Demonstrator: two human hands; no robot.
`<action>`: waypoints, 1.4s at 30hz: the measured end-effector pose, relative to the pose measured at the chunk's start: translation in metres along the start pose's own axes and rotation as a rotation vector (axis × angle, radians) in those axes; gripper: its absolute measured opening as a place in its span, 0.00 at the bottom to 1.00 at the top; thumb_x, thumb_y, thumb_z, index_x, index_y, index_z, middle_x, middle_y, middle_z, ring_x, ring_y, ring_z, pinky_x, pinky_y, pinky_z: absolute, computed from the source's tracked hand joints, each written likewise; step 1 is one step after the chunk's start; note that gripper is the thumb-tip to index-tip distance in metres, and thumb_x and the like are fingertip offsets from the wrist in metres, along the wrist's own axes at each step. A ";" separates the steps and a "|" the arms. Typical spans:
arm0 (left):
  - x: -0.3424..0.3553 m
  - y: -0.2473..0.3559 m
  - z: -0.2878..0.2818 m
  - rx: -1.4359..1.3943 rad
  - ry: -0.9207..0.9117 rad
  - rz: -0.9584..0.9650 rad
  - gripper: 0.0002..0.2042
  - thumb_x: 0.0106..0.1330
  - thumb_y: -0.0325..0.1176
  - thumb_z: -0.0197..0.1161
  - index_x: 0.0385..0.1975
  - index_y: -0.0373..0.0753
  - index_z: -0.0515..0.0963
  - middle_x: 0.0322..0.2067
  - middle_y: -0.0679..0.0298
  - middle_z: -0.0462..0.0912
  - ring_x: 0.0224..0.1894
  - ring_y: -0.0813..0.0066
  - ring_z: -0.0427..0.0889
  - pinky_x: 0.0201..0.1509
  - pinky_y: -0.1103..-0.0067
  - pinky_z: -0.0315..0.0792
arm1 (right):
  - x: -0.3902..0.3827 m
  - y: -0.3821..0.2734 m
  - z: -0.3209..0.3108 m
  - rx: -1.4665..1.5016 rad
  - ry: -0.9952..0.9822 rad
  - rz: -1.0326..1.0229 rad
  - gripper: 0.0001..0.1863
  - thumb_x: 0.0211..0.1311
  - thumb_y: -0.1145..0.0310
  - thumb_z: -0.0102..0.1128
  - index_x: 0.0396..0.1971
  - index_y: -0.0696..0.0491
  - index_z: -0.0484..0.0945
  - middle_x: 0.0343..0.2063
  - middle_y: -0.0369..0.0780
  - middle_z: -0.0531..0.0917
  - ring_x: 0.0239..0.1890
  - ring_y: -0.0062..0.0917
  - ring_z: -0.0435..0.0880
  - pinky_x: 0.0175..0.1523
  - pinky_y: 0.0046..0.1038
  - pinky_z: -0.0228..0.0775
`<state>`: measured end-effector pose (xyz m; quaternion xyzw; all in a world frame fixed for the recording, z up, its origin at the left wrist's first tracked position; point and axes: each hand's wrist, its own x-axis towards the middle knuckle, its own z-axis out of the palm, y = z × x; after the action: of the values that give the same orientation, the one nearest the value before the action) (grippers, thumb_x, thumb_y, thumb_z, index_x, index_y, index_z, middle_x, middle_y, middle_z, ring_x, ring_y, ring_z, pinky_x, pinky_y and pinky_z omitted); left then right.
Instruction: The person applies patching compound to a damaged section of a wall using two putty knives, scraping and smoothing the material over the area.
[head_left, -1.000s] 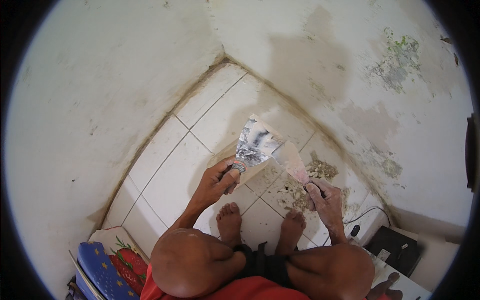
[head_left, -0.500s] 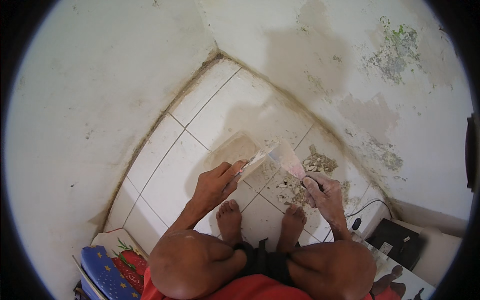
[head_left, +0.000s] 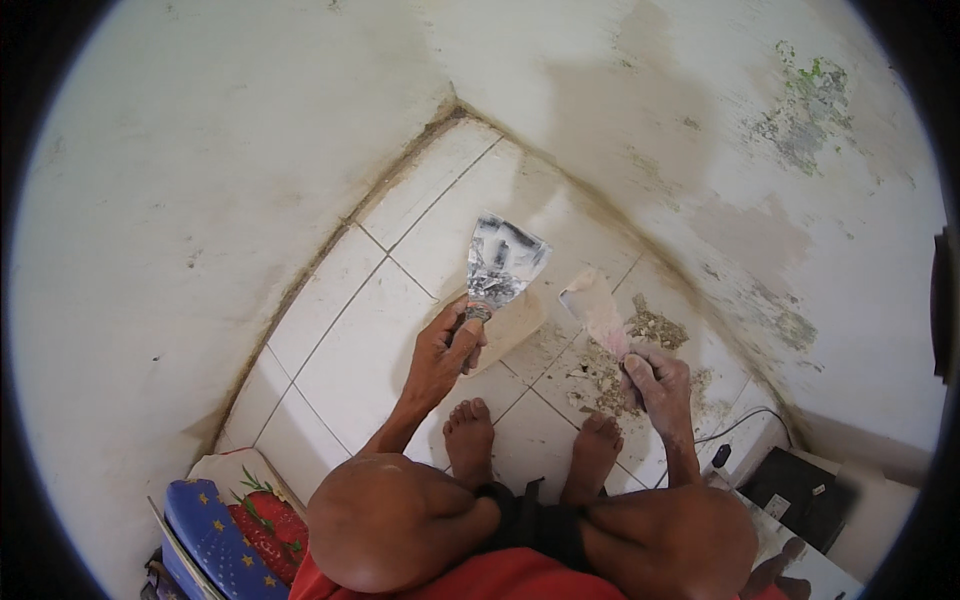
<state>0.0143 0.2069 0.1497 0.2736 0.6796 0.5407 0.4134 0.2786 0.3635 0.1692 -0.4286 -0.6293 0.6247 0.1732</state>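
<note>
My left hand (head_left: 442, 350) is closed round the handle of a putty knife (head_left: 505, 258). Its wide metal blade points up and away from me, streaked with white and dark smears. In my right hand (head_left: 660, 385) is a second putty knife (head_left: 602, 312), its blade coated with pale pinkish filler and tilted toward the left. The two blades are apart. Beneath the left one, a shallow beige container (head_left: 522, 338) rests on the floor, partly hidden by that hand and tool.
Crumbled plaster debris (head_left: 655, 325) lies on the white floor tiles (head_left: 345, 320) below my right hand. Patchy walls meet in a corner ahead. A black flat box (head_left: 800, 490) and a cable (head_left: 750, 415) sit at right; a blue starry cushion-like item (head_left: 215, 530) at left.
The two blades were touching and have separated. My left hand has turned its putty knife so the blade's broad face shows. My right hand has shifted slightly right and down.
</note>
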 end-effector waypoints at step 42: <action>-0.004 -0.007 0.034 0.467 -0.123 0.368 0.19 0.69 0.32 0.58 0.58 0.37 0.67 0.45 0.45 0.79 0.46 0.46 0.81 0.48 0.67 0.75 | 0.022 -0.062 -0.028 0.437 -0.005 -0.301 0.13 0.73 0.65 0.53 0.48 0.57 0.75 0.27 0.39 0.82 0.21 0.18 0.79 0.25 0.21 0.72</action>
<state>0.0458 0.2190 0.1417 0.5121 0.6982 0.4179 0.2749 0.2675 0.4074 0.2244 -0.2811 -0.5366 0.7139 0.3512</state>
